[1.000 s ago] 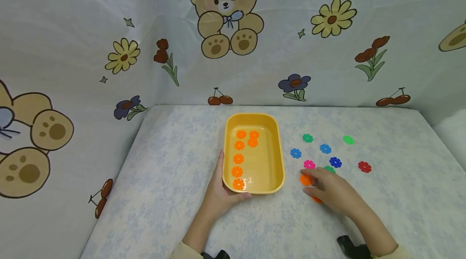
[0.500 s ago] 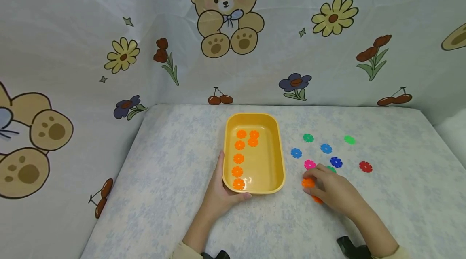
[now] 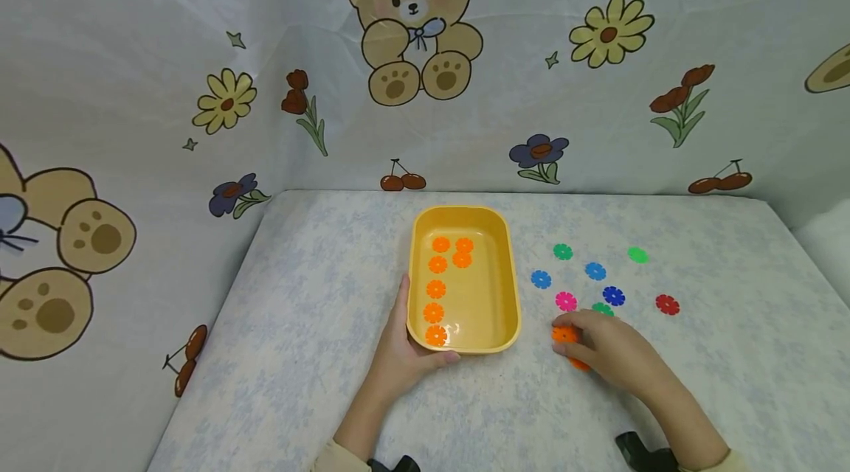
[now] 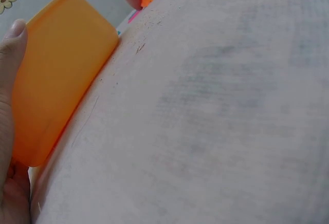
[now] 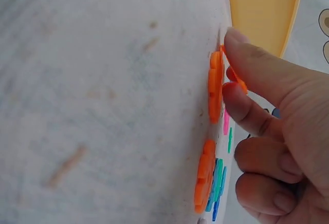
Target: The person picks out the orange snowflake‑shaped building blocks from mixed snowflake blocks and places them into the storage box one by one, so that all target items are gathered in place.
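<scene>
My left hand [image 3: 401, 358] grips the yellow tray [image 3: 491, 287] at its near left corner, thumb along the near edge and fingers up the left wall. Several orange flower-shaped discs [image 3: 435, 289] lie in the tray, mostly in a column on its left side. To the right of it, my right hand [image 3: 607, 346] pinches an orange flower-shaped disc [image 5: 237, 79] between thumb and fingers. That disc is tilted, right over a second orange disc [image 5: 215, 90] on the table. Another orange disc [image 3: 579, 363] lies partly hidden under the hand.
Beyond the right hand lie a pink disc [image 3: 566, 301], a red disc [image 3: 667, 304], a dark blue disc [image 3: 614, 296], lighter blue discs [image 3: 595, 271] and several green ones [image 3: 638, 255]. A printed cloth [image 3: 465, 140] rises behind the table.
My right fingers have drawn slightly right and closed together at the orange disc, showing more of the pink disc. My left hand and the tray have stayed in place.
</scene>
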Demonstrator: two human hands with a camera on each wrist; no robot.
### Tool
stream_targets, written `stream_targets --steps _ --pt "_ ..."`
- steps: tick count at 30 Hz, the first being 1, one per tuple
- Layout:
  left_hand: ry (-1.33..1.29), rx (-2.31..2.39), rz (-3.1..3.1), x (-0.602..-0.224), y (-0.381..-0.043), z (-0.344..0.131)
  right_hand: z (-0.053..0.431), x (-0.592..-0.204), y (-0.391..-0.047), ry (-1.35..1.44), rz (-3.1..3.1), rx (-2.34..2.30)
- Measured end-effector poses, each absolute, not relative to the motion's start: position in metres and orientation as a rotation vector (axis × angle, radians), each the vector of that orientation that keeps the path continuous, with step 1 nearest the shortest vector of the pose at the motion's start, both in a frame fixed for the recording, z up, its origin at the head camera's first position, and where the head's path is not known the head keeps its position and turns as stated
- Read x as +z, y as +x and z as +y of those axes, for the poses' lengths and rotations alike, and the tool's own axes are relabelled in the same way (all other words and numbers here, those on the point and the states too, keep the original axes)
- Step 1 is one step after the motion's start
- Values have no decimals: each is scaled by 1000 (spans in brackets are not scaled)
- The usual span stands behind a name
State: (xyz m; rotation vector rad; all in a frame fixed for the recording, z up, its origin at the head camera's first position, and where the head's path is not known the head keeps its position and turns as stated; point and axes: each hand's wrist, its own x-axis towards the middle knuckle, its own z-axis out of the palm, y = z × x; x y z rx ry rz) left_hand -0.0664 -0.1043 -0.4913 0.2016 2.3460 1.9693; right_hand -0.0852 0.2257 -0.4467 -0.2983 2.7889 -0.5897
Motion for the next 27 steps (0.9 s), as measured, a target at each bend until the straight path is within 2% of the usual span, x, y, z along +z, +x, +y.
stream_targets --steps 10,15,21,27 --pt "215 1996 2327 -490 -67 -105 226 -434 -91 -241 2722 -672" --pt "216 2032 2286 -490 -67 -105 219 -421 -101 -322 2857 -836" --pt "201 1994 2322 -491 -66 -105 192 -407 -115 -493 2959 -1048" --pt "202 1962 2352 -492 -67 -105 152 -398 -132 -517 2872 -962"
